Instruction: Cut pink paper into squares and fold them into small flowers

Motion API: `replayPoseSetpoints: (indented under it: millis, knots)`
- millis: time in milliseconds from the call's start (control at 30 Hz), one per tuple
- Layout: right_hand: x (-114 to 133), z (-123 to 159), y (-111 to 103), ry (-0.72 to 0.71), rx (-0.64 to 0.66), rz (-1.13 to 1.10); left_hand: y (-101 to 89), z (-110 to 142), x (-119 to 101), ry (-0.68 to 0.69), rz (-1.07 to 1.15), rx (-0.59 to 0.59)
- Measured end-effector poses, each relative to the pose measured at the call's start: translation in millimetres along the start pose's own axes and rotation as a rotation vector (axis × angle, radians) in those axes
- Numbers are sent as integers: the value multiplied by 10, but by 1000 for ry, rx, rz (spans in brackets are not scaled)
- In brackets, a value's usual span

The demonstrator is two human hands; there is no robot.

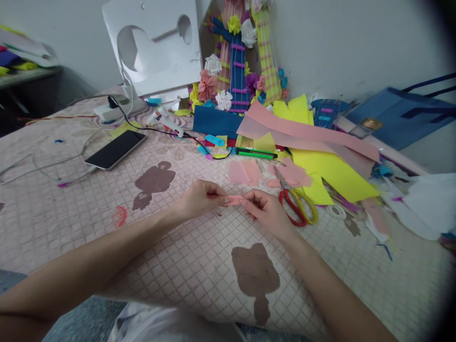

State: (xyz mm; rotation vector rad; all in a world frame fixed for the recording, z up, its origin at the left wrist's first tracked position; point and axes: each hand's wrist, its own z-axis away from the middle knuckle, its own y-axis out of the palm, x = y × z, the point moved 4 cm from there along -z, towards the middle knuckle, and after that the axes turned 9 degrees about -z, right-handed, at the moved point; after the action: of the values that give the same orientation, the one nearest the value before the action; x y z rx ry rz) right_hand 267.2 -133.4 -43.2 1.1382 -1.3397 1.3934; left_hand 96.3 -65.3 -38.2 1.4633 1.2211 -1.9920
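A small strip of pink paper (234, 200) is stretched between my two hands, above the patterned tablecloth. My left hand (199, 198) pinches its left end between thumb and fingers. At its other end, my right hand (266, 209) grips the strip, fingers curled. Just beyond my hands lie cut pink paper pieces (244, 172). Scissors (297, 205) with one red and one yellow handle rest right of my right hand, blades partly over more pink pieces. A green utility knife (256, 153) lies farther back.
A phone (116, 149) and cables lie at left, near a glue gun (166, 122) and a power strip (119, 109). Yellow sheets (331, 173) and long pink sheets (313, 133) spread at right. Decorated paper guitars (238, 71) and a white foam board (156, 42) lean against the wall.
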Motion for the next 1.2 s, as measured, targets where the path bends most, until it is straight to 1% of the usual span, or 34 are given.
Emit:
replayPoseSetpoints:
  millis: [67, 167, 233, 333, 400, 467, 533, 667, 733, 800, 900, 1000, 1033, 1100, 1200]
  knots:
    - [19, 11, -41, -22, -44, 83, -20, 7, -12, 23, -33, -33]
    - [97, 37, -50, -118, -110, 203, 2, 44, -52, 64, -84, -40]
    - [137, 48, 18, -148, -74, 222, 50, 79, -79, 86, -108, -19]
    - [143, 48, 115, -134, 2, 199, 107, 112, -85, 116, -143, -2]
    - [123, 43, 109, -129, -11, 197, 105, 102, -57, 127, -155, 1]
    - [90, 37, 48, -133, -64, 208, 59, 64, -8, 124, -132, 6]
    - [54, 34, -26, -135, -108, 212, -29, 9, 48, 113, -87, 1]
    - [9, 39, -123, -124, -134, 169, -232, -96, 128, 81, -40, -39]
    - [6, 47, -139, -116, -148, 149, -264, -113, 129, 74, -14, -54]
    - [9, 56, -131, -113, -153, 133, -199, -100, 103, 68, 22, -21]
    - [7, 64, -84, -114, -130, 120, 19, -53, 50, 44, 45, 84]
    - [1, 70, -52, -126, -116, 133, 165, -32, 57, -22, 96, 125]
    - [-2, 70, -55, -128, -123, 138, 177, -36, 81, -49, 134, 136]
    - [-9, 69, -83, -125, -145, 145, 137, -62, 155, -90, 214, 143]
    - [-18, 66, -150, -113, -171, 155, -39, -117, 265, -90, 218, 68]
